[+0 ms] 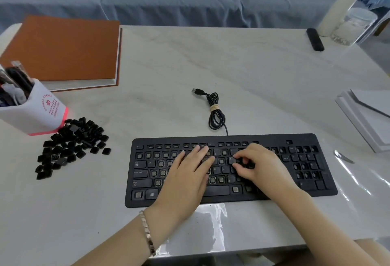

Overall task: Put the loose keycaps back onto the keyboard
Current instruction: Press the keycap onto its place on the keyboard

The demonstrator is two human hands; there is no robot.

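Because a keycap is a small, light shell of hard plastic, it will likely handle best pinched by two opposite side edges, set square over its socket and pressed straight down. Tilted, it could jam or skid away.

Nearest, the left hand [185, 178] lies flat with straight fingers on the middle of the black keyboard [306, 139], holding nothing and seemingly steadying it. At its 3 o'clock the right hand [255, 166] is curled, its thumb and forefinger pinching the P keycap [232, 160] at its place in the upper letter row. Many sockets around it stand bare.

At 9 o'clock from the keyboard, well apart on the pale table [253, 71], lies the pile of loose keycaps [71, 147], touching a white pen holder [40, 113]. At the keyboard's 12 o'clock its bundled USB cable [215, 109] lies unplugged.
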